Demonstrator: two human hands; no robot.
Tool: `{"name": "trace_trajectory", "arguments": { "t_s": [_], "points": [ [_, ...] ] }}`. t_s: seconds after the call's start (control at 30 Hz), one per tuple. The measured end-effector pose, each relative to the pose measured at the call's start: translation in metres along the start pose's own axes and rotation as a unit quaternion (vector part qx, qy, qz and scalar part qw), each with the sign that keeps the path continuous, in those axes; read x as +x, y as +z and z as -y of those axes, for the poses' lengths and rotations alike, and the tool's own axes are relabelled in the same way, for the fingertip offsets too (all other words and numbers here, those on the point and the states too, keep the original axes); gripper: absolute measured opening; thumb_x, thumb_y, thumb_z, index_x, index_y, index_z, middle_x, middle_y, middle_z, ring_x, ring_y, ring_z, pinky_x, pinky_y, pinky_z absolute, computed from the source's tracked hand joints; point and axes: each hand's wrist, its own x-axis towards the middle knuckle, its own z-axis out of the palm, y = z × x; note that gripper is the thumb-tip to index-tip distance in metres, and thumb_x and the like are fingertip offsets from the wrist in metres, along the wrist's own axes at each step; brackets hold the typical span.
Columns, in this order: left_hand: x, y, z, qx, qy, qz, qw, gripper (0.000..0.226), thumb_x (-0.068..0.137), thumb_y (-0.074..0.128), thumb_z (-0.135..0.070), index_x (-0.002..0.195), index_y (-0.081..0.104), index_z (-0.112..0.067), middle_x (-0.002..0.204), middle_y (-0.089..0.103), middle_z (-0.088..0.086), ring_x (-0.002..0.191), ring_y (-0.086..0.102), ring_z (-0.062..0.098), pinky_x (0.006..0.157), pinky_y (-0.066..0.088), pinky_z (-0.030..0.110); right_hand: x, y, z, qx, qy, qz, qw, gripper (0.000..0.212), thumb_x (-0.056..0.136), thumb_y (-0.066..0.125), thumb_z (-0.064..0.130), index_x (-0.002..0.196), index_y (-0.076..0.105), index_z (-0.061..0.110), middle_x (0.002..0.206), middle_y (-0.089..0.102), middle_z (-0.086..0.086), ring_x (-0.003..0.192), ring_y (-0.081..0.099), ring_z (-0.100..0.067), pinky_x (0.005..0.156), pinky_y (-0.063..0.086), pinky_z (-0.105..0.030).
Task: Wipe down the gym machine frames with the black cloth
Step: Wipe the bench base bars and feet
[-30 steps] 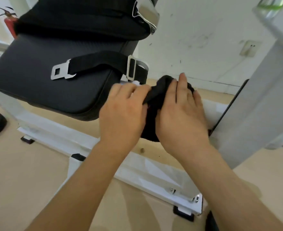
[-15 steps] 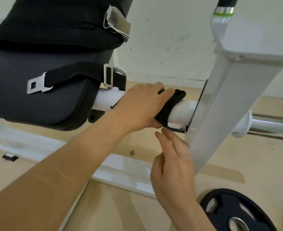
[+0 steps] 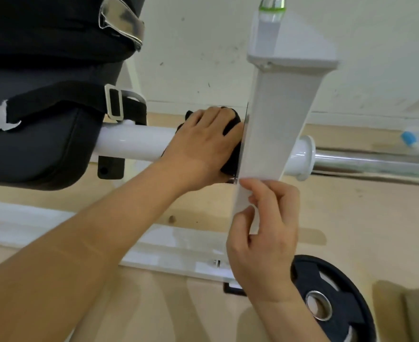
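A white round tube (image 3: 134, 144) of the gym machine frame runs sideways under the black seat pad (image 3: 38, 144). My left hand (image 3: 201, 146) wraps the black cloth (image 3: 231, 124) around this tube, right against the white slanted frame post (image 3: 277, 114). Most of the cloth is hidden under the hand. My right hand (image 3: 265, 233) holds the lower edge of the slanted post, thumb and fingers pinching it.
A black strap with metal buckles (image 3: 114, 104) crosses the seat pad. A chrome bar (image 3: 376, 161) sticks out right of the post. A black weight plate (image 3: 334, 299) lies on the tan floor near the white base rail (image 3: 169, 253). The wall is close behind.
My left hand slid the cloth rightward along the tube to the slanted post. My right hand let go of the cloth, then rose and took hold of the post's edge.
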Motion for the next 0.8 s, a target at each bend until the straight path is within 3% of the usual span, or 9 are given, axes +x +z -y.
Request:
{"name": "trace_trajectory", "arguments": {
  "t_s": [0.13, 0.2, 0.3, 0.4, 0.5, 0.57, 0.67, 0.73, 0.8],
  "points": [
    [0.012, 0.003, 0.010, -0.077, -0.060, 0.045, 0.994, 0.054, 0.062, 0.065, -0.056, 0.107, 0.047, -0.032, 0.093, 0.057, -0.010, 0.080, 0.059, 0.019, 0.058, 0.032, 0.026, 0.000, -0.003, -0.002, 0.024, -0.009, -0.014, 1.000, 0.039, 0.073, 0.046, -0.015, 0.104, 0.065, -0.004, 0.098, 0.055, -0.012, 0.085, 0.054, -0.018, 0.077, 0.047, -0.022],
    [0.016, -0.005, 0.027, -0.139, -0.081, 0.138, 0.977, 0.055, 0.053, 0.068, -0.060, 0.098, 0.044, -0.040, 0.081, 0.057, -0.016, 0.070, 0.057, 0.009, 0.051, 0.033, 0.022, 0.012, -0.010, -0.004, 0.035, -0.009, -0.035, 0.999, 0.037, 0.071, 0.047, -0.017, 0.099, 0.066, -0.003, 0.091, 0.054, -0.011, 0.079, 0.051, -0.014, 0.074, 0.044, -0.017],
    [0.034, -0.024, 0.052, -0.243, -0.102, 0.340, 0.903, 0.070, 0.043, 0.079, -0.060, 0.105, 0.052, -0.044, 0.091, 0.066, -0.016, 0.079, 0.065, 0.011, 0.067, 0.053, 0.031, 0.039, -0.025, -0.012, 0.023, 0.031, -0.037, 0.999, 0.026, 0.077, 0.047, -0.007, 0.096, 0.062, 0.003, 0.094, 0.054, -0.008, 0.084, 0.050, -0.010, 0.075, 0.043, -0.018],
    [0.043, -0.034, 0.055, -0.250, -0.121, 0.403, 0.872, 0.063, 0.044, 0.084, -0.055, 0.100, 0.059, -0.042, 0.093, 0.070, -0.012, 0.082, 0.068, 0.015, 0.075, 0.056, 0.037, 0.074, -0.033, -0.021, -0.036, 0.093, 0.082, 0.992, 0.027, 0.088, 0.044, 0.008, 0.108, 0.061, 0.012, 0.107, 0.058, 0.002, 0.099, 0.054, -0.014, 0.084, 0.043, -0.026],
    [0.011, -0.020, 0.027, -0.161, -0.150, 0.188, 0.957, 0.058, 0.053, 0.076, -0.051, 0.105, 0.055, -0.037, 0.091, 0.067, -0.012, 0.082, 0.064, 0.016, 0.067, 0.046, 0.029, 0.093, -0.034, -0.030, -0.141, 0.030, 0.222, 0.964, 0.017, 0.089, 0.041, 0.007, 0.080, 0.054, 0.015, 0.080, 0.053, 0.008, 0.083, 0.048, -0.023, 0.080, 0.040, -0.039],
    [-0.025, -0.005, 0.004, -0.119, -0.153, -0.009, 0.981, 0.058, 0.067, 0.074, -0.037, 0.122, 0.057, -0.028, 0.111, 0.066, -0.005, 0.103, 0.061, 0.021, 0.088, 0.043, 0.033, 0.102, -0.040, -0.027, -0.166, 0.016, 0.287, 0.944, 0.020, 0.088, 0.042, 0.007, 0.072, 0.041, 0.019, 0.067, 0.040, 0.012, 0.074, 0.039, -0.022, 0.078, 0.037, -0.038],
    [-0.047, -0.002, -0.014, -0.194, -0.193, -0.097, 0.957, 0.052, 0.079, 0.070, -0.014, 0.129, 0.059, -0.022, 0.132, 0.059, 0.001, 0.125, 0.050, 0.017, 0.112, 0.024, 0.027, 0.119, -0.052, -0.018, -0.211, -0.001, 0.404, 0.890, 0.013, 0.090, 0.042, 0.014, 0.086, 0.054, 0.016, 0.085, 0.057, 0.005, 0.087, 0.052, -0.027, 0.079, 0.041, -0.039],
    [-0.056, -0.014, -0.032, -0.305, -0.278, -0.117, 0.903, 0.036, 0.084, 0.068, -0.017, 0.117, 0.067, -0.030, 0.114, 0.069, -0.008, 0.109, 0.057, 0.007, 0.099, 0.032, 0.008, 0.125, -0.065, -0.015, -0.229, -0.023, 0.443, 0.867, 0.018, 0.092, 0.042, 0.018, 0.096, 0.059, 0.015, 0.099, 0.063, -0.002, 0.093, 0.056, -0.027, 0.082, 0.045, -0.039],
    [-0.070, -0.034, -0.066, -0.398, -0.357, -0.128, 0.836, 0.012, 0.085, 0.064, -0.039, 0.096, 0.067, -0.042, 0.077, 0.067, -0.021, 0.079, 0.061, 0.003, 0.066, 0.043, 0.007, 0.118, -0.086, -0.009, -0.128, 0.027, 0.435, 0.891, 0.025, 0.095, 0.045, 0.034, 0.107, 0.062, 0.021, 0.098, 0.068, 0.000, 0.089, 0.060, -0.018, 0.078, 0.048, -0.031]
  ]
}}
